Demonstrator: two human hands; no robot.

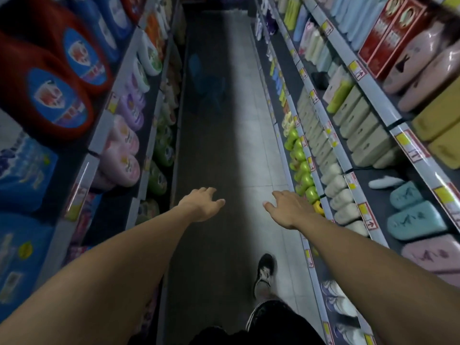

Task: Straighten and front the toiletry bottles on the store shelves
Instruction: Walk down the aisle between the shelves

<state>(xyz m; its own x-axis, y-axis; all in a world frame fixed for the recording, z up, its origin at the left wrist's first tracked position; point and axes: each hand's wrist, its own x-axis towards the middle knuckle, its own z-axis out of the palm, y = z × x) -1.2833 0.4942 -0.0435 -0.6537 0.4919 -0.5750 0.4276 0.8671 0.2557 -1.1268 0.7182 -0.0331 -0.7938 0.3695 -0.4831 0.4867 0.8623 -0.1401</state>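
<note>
Reaching over tiled floor (251, 135) | hands: left (202, 202), right (290, 207) spread, empty

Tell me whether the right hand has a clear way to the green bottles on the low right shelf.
Probably yes. The right hand is open, holds nothing, and hangs just beside the green bottles. Nothing stands between them, and the shelf front there is open.

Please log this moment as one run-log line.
phase: walking aisle | left hand: open, empty | right hand: open, empty | bottles: untouched
</note>
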